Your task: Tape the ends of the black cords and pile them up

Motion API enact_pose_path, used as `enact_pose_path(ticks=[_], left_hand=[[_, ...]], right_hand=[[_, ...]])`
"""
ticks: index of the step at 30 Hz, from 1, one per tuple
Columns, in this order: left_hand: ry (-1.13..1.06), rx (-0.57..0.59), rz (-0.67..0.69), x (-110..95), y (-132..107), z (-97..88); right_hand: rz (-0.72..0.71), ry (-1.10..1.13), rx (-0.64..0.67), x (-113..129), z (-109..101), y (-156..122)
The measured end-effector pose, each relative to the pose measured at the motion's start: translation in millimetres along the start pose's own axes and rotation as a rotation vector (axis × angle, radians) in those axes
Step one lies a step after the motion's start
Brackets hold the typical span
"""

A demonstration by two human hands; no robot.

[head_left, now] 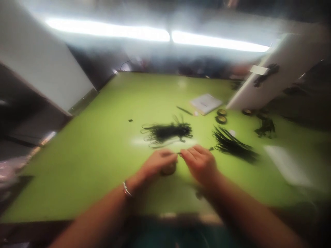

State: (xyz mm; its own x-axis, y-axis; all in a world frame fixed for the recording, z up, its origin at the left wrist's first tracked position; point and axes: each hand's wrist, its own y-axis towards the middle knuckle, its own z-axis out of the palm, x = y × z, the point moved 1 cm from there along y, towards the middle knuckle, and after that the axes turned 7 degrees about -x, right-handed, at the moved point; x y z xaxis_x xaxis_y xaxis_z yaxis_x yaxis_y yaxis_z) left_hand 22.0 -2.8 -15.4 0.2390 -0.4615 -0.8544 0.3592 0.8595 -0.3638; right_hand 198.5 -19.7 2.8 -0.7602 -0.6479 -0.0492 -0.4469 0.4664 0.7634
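My left hand (161, 161) and my right hand (200, 162) meet over the near middle of the table, fingertips pinched close together. A short stretch of thin black cord (179, 153) shows between them, and a dark end (211, 148) sticks out past my right hand. Most of this cord is hidden by my fingers. Just beyond my hands lies a bundle of looped black cords (168, 131). To the right of my right hand, a second bundle of black cords (234, 144) is fanned out. The picture is blurred, so fine detail is lost.
The green tabletop (77, 165) carries a white booklet (206, 103), a dark pen (184, 110), tape rolls (221, 119) and a small black piece (130, 120). At right are a dark tangled bunch (266, 126) and a pale flat sheet (287, 165). A white panel (269, 82) stands behind.
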Motion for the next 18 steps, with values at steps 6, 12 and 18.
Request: enact_pose_path(ticks=[6, 12, 18], left_hand=[[0.155, -0.197, 0.124, 3.7, 0.9, -3.6], [0.669, -0.221, 0.659, -2.2, -1.9, -5.8], [0.734, -0.154, 0.567, -8.1, -1.0, -6.8]], right_hand=[[0.177, 0.186, 0.103, 4.6, 10.5, -4.3], [0.628, 0.702, 0.381, -0.4, 10.4, 0.6], [0.666, 0.772, 0.465, -6.2, 2.9, 3.9]])
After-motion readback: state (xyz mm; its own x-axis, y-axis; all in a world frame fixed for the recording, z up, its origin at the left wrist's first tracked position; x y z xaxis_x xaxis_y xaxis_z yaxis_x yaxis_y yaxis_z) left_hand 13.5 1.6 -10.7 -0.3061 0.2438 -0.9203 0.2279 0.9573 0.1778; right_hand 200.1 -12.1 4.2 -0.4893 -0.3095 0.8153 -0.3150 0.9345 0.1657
